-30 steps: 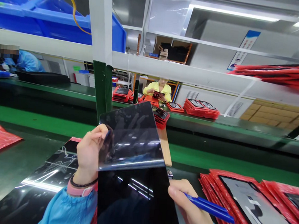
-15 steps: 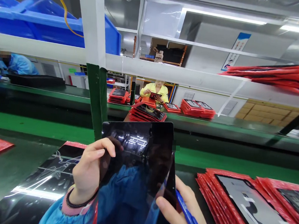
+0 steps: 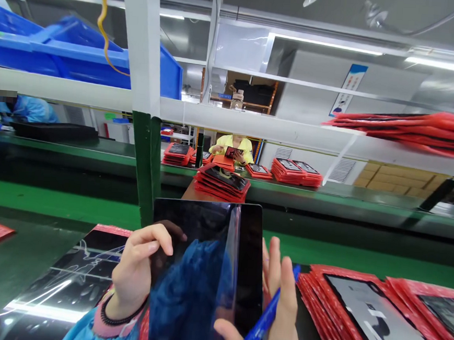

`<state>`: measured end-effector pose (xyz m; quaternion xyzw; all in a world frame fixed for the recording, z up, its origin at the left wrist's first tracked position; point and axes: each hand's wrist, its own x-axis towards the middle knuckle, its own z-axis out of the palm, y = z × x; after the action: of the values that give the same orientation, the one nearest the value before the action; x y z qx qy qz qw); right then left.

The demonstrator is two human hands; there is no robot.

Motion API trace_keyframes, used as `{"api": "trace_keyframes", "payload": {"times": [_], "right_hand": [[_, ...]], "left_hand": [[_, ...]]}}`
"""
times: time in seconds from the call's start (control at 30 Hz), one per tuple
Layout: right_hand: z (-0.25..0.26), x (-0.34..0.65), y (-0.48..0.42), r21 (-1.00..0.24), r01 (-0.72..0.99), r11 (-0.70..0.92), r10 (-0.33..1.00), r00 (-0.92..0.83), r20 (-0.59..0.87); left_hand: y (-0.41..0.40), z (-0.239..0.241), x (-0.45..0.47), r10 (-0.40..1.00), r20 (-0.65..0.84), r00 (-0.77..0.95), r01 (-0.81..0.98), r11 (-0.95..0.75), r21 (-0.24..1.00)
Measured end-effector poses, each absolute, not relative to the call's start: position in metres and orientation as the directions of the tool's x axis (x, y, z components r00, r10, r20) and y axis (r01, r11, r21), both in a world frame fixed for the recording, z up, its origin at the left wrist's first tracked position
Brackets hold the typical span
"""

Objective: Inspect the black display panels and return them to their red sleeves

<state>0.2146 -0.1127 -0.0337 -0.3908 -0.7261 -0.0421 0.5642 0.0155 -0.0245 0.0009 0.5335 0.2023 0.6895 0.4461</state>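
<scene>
Left hand (image 3: 136, 275): fingers curled round left edge of black panel (image 3: 204, 262), held upright, above worktop. Right hand (image 3: 280, 315): fingers half-spread behind panel's right edge, gripping blue pen (image 3: 262, 324).

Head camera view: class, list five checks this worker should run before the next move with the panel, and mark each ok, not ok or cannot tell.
1. Left hand grips the black panel at its left edge: ok.
2. Right hand steadies the right edge, fingers behind, thumb in front: ok.
3. Blue pen kept off the glass: cannot tell; it lies in the right hand by the lower corner.
4. Clear film fully off the panel: not ok; it covers the left part.
5. Red stack on the right apart from the panel: ok.
</scene>
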Motion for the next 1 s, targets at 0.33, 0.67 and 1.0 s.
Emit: {"api": "trace_keyframes", "payload": {"times": [0.33, 0.67, 1.0], "right_hand": [[-0.028, 0.225, -0.111, -0.034, 0.697, 0.716, 0.258, -0.219, 0.941], [-0.041, 0.235, -0.100, -0.173, 0.812, 0.558, 0.143, 0.111, 0.983], [-0.049, 0.244, -0.097, -0.127, 0.794, 0.594, -0.087, 0.221, 0.971]], "left_hand": [[-0.024, -0.002, 0.020, 0.560, 0.824, -0.080, -0.146, -0.825, 0.546], [-0.028, -0.017, 0.017, 0.458, 0.882, 0.114, -0.130, -0.873, 0.470], [-0.048, -0.015, 0.032, 0.486, 0.863, 0.139, -0.151, -0.851, 0.504]]}}
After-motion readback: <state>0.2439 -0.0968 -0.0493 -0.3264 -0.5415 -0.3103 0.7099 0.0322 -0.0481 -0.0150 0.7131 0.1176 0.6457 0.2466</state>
